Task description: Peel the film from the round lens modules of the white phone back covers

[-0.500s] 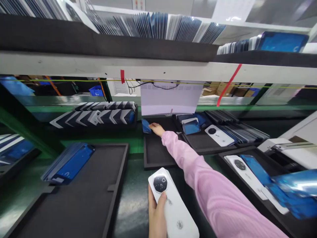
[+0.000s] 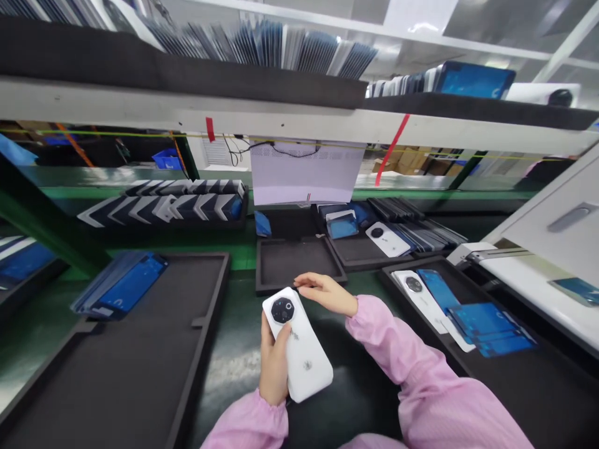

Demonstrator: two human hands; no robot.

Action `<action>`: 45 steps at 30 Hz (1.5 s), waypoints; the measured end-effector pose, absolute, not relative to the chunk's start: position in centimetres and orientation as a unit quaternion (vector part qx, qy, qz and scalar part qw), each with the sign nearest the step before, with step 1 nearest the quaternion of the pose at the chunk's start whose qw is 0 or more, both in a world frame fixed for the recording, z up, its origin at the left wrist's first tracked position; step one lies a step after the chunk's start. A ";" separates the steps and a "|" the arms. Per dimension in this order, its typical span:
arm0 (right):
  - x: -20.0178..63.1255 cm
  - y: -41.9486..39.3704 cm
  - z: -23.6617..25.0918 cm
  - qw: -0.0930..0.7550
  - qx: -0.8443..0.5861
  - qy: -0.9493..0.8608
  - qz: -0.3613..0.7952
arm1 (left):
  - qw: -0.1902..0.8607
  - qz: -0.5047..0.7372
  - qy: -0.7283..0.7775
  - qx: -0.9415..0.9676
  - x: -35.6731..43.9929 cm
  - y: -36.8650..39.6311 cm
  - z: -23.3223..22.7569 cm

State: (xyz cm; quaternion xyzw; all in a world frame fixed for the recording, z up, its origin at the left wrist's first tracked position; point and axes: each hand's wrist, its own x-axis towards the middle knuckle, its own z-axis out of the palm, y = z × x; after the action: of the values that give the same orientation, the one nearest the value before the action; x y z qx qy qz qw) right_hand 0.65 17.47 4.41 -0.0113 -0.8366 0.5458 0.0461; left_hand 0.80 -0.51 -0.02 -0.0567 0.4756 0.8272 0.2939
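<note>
My left hand (image 2: 272,362) grips a white phone back cover (image 2: 299,349) with a round black camera ring near its top, thumb across its left side. My right hand (image 2: 326,292) hovers just right of the cover's top end, fingers loosely curled and holding nothing. Both sleeves are pink. A small blue film piece (image 2: 262,224) lies at the back of the bench, beyond a small black foam tray (image 2: 299,265).
A long black tray (image 2: 140,368) on the left holds a stack of blue-filmed parts (image 2: 120,285). Trays on the right (image 2: 515,386) carry white covers (image 2: 421,298) and blue films (image 2: 486,324). Dark chevron-stacked parts (image 2: 163,206) sit at the back; a shelf overhead holds more panels.
My right hand has pulled back from the blue film piece at the back of the bench to beside the white cover. The cover has come up slightly toward me.
</note>
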 end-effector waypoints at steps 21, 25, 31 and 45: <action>7.0 14.2 2.0 0.254 -0.179 -0.808 0.501 | 0.196 0.686 0.675 0.188 2.4 -0.3 -3.0; 7.1 14.5 1.8 0.263 -0.154 -0.831 0.466 | 0.221 0.680 0.671 0.199 2.1 -0.3 -2.7; 7.5 14.3 0.9 0.369 0.067 -0.876 0.305 | 0.318 0.717 0.608 0.124 1.9 -0.1 -2.2; 7.8 14.4 0.0 0.410 0.207 -0.816 0.352 | 0.311 0.686 0.641 0.147 1.4 -0.7 -2.3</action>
State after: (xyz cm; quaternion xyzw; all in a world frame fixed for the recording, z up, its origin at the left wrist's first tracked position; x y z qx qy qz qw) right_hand 7.80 14.39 0.02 0.2067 -0.8158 0.3522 0.4095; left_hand 1.36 -0.68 -2.28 0.1465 0.6414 0.6859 0.3110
